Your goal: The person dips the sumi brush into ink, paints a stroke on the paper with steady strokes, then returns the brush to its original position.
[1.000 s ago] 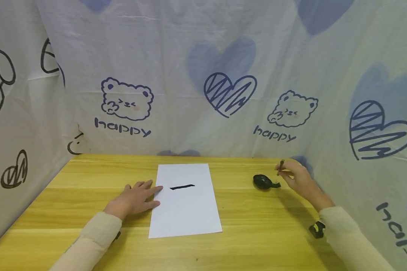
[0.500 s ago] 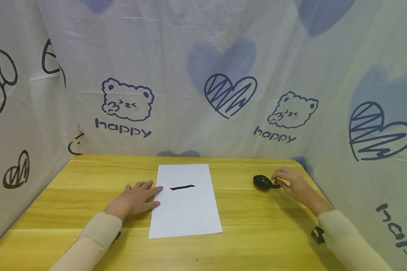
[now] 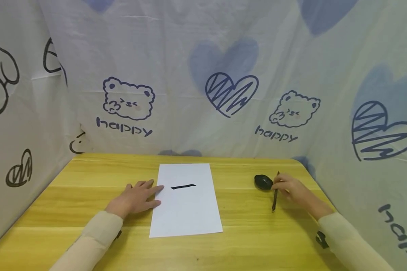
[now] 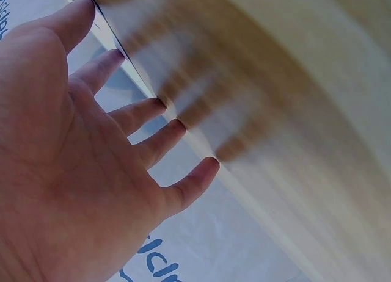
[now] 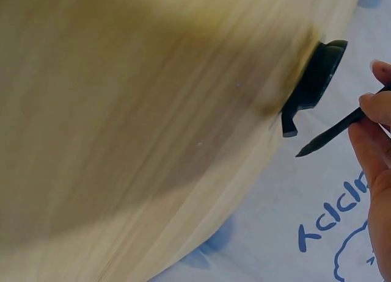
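Note:
My right hand (image 3: 293,190) pinches a slim dark writing brush (image 3: 274,201) between thumb and fingers, its looped end pointing toward me. In the right wrist view the brush (image 5: 333,132) shows a dark tapered tip, apart from the black ink dish (image 5: 317,77). From the head view, that dish (image 3: 263,182) sits just left of the fingers, which hide its narrow tail. A white sheet of paper (image 3: 186,214) bears one black, nearly horizontal stroke (image 3: 183,186). My left hand (image 3: 133,199) lies with fingers spread, index fingertip and thumb on the sheet's left edge.
The yellow wood-grain table (image 3: 98,177) carries the sheet and the dish. Fabric with hearts and bears (image 3: 176,94) hangs behind the table and along both sides. A small black device (image 3: 322,239) is at the right wrist.
My right hand has come down and slightly toward me beside the dish. The brush, first upright with its loop on top, has swung so the loop points toward me. The left hand stays put.

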Tool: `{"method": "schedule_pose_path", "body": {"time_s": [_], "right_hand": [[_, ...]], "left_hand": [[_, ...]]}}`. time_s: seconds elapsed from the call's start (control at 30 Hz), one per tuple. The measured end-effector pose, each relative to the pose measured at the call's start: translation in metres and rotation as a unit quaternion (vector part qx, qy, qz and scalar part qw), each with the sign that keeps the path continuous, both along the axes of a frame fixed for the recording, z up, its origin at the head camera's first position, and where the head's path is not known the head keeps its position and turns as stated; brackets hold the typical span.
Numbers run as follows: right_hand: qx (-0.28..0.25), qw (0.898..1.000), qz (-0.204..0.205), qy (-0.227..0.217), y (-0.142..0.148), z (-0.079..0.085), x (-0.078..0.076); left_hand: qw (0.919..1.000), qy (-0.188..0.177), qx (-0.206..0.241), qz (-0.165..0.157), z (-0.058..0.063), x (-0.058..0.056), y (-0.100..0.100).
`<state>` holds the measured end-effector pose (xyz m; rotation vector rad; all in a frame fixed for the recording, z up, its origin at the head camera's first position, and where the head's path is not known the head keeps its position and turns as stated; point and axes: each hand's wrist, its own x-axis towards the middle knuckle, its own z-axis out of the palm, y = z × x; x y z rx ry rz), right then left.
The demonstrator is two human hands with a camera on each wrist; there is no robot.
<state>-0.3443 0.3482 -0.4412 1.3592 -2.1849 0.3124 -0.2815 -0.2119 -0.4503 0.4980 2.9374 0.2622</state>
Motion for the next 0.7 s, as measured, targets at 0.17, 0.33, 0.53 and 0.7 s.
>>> {"method": "schedule_pose_path", "body": {"time_s": [0.17, 0.33, 0.53, 0.7], "right_hand": [[0.021, 1.000, 0.000, -0.011, 0.006, -0.006, 0.002], [0.026, 0.999, 0.020, 0.004, 0.008, -0.012, 0.000], [0.048, 0.999, -0.007, -0.010, 0.006, -0.013, 0.004], [0.067, 0.997, -0.020, -0.016, 0.006, -0.015, 0.008]], "left_hand": [[1.0000, -0.001, 0.003, -0.002, 0.000, 0.000, 0.001], [1.0000, -0.003, 0.007, -0.001, -0.001, 0.002, 0.000], [0.9999, -0.007, 0.008, 0.002, 0.000, 0.003, 0.000], [0.9999, -0.008, 0.009, 0.002, 0.001, 0.002, 0.001]]}}
